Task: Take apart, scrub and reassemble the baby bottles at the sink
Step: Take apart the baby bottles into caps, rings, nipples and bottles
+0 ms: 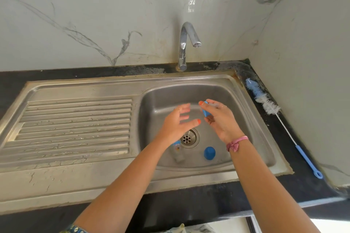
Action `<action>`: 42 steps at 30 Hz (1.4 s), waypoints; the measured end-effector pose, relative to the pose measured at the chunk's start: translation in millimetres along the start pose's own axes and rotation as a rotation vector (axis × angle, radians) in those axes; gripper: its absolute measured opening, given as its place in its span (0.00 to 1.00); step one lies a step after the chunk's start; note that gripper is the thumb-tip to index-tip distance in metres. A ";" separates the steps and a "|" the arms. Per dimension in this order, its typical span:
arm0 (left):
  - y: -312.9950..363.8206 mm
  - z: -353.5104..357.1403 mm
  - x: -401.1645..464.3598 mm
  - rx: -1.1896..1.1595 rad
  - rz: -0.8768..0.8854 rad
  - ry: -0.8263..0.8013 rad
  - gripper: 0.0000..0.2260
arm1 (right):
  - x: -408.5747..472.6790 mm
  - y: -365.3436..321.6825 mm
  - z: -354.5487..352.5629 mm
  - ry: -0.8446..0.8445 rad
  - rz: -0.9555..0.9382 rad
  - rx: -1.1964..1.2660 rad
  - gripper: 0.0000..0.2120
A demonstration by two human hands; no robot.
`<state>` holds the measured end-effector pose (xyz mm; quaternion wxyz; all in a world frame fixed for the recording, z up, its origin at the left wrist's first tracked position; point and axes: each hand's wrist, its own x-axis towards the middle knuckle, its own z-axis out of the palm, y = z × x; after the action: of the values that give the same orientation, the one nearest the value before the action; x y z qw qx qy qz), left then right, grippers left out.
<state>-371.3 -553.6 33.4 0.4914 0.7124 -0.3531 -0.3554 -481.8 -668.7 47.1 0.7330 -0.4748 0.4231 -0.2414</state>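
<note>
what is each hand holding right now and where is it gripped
The right hand pinches a small blue and clear plastic bottle part by its blue end, between thumb and fingers. The left hand is open and holds nothing.

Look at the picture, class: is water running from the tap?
No. The tap shows no stream below its spout, and the sink basin beneath looks dry around the drain.

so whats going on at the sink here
A person is taking baby bottles apart over the sink basin. The right hand holds a small blue and clear bottle part; the left hand is open beside it, holding nothing. A bottle and a blue cap lie near the drain. The bottle brush lies on the counter; the tap looks off.
</note>
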 end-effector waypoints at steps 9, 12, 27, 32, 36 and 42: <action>21.0 -9.1 -13.3 -0.306 0.071 0.150 0.22 | -35.2 -12.8 6.6 -0.364 0.007 0.218 0.15; 22.4 -16.2 -16.5 -0.518 -0.023 0.079 0.22 | -38.3 -15.4 3.8 -0.399 0.008 0.219 0.15; 47.3 1.4 -16.9 -0.678 -0.116 -0.054 0.16 | -44.7 -7.7 -1.0 -0.225 -0.069 0.337 0.22; 59.4 5.1 -12.1 -0.630 -0.088 -0.074 0.09 | -44.3 -15.8 -10.7 -0.279 -0.127 0.237 0.18; 59.6 6.6 -10.9 -0.518 -0.067 -0.036 0.15 | -41.4 -18.3 -18.3 -0.320 -0.116 0.154 0.15; 58.4 12.0 -7.2 -0.427 -0.061 0.033 0.12 | -38.0 -15.7 -14.3 -0.247 -0.155 0.013 0.11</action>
<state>-394.0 -568.5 86.9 0.6260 0.6083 -0.2397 -0.4251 -513.1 -653.7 73.3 0.7617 -0.5275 0.2899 -0.2399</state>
